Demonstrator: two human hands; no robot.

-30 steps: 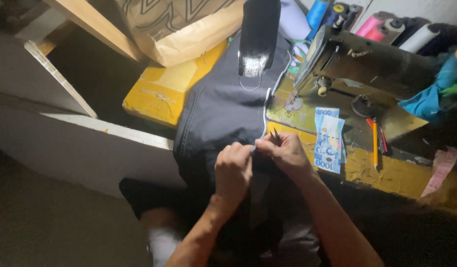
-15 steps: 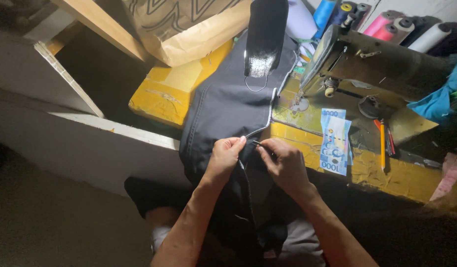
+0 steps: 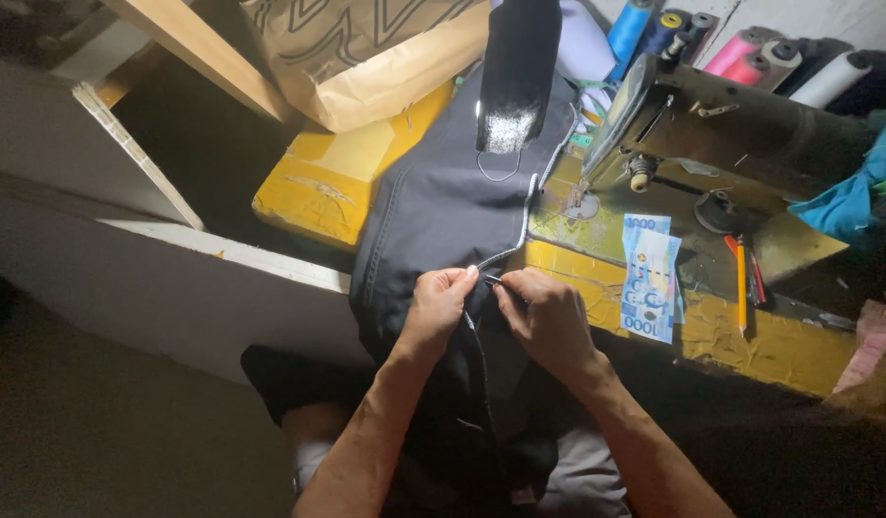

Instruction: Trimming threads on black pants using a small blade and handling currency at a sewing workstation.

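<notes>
Both hands meet at the near edge of the yellow sewing table [image 3: 318, 187], bunched over a dark garment [image 3: 443, 221] that runs from the machine's needle area down across the table edge into the person's lap. The left hand [image 3: 438, 309] pinches a fold of the cloth, thumb and fingers clamped together on it. The right hand [image 3: 548, 321] is curled tight just beside it, fingertips closed on the garment's pale seam edge; whether a small tool sits in that grip I cannot tell. The two hands nearly touch.

There is little room to move: the sewing machine [image 3: 740, 125] crowds the right side, and a brown paper bag [image 3: 366, 58] with dark zigzag lines stands at the far left corner of the table, up against the cloth. A bare strip of yellow tabletop lies open left of the garment. To the left the table drops off to a pale board [image 3: 222, 278] and dark floor.

Right of the hands lie blue banknotes [image 3: 651, 278], flat and rectangular, with an orange pencil [image 3: 740, 283] beyond them. Thread cones [image 3: 750, 53] in blue, pink and white line the back edge, and a teal cloth [image 3: 850, 201] is heaped at far right.
</notes>
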